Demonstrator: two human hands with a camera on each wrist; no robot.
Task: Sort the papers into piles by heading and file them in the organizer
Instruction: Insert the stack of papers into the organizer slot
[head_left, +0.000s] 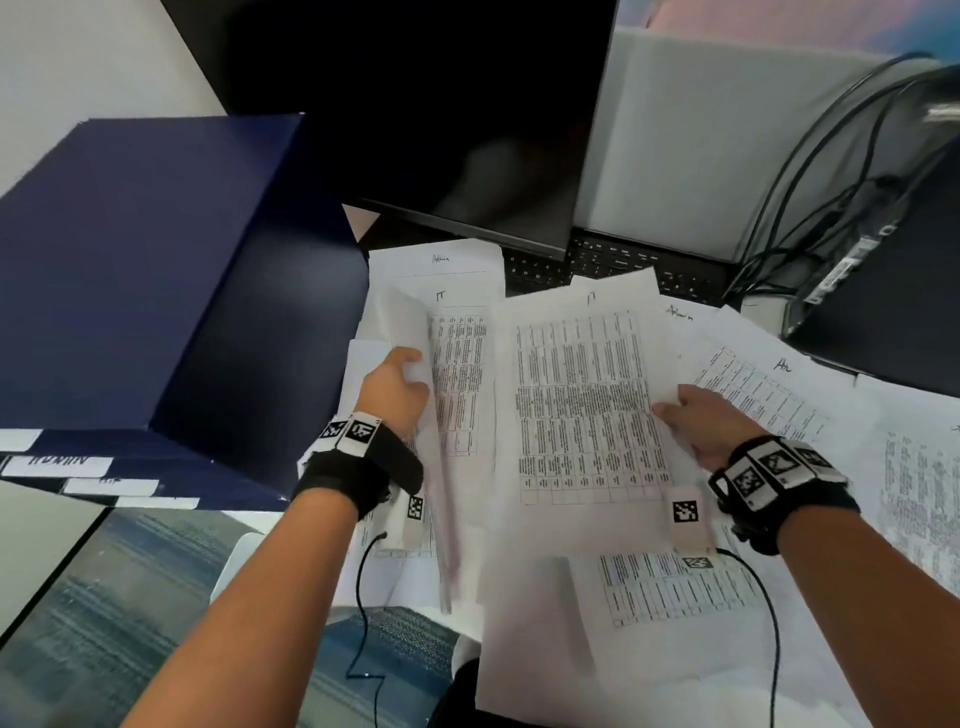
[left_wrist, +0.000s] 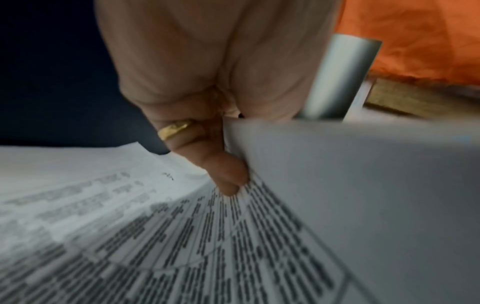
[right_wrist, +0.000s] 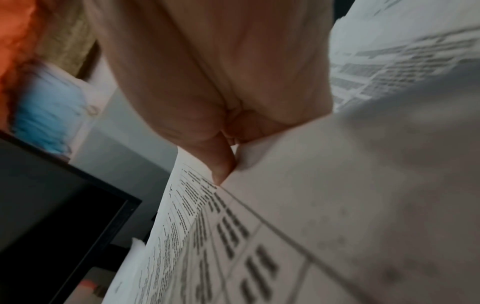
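Printed sheets with handwritten headings cover the desk. My left hand (head_left: 400, 382) grips the curled edge of a lifted sheet (head_left: 410, 332) above an "IT" page (head_left: 460, 374); its ringed finger (left_wrist: 228, 174) presses under that sheet (left_wrist: 363, 185). My right hand (head_left: 696, 415) pinches the right edge of another "IT" page (head_left: 582, 395), thumb on top, with a finger (right_wrist: 221, 164) under the paper (right_wrist: 337, 185). An "Admin" sheet (head_left: 441, 260) lies behind. The dark blue organizer (head_left: 156, 270) stands at left, with white labelled tabs (head_left: 67, 465) along its front.
A black monitor (head_left: 467, 130) and keyboard (head_left: 613, 265) sit behind the papers. Cables (head_left: 810, 171) and a dark device (head_left: 883, 291) are at the right. More printed sheets (head_left: 675, 587) lie near the desk's front edge. Wrist camera leads (head_left: 363, 597) hang below both arms.
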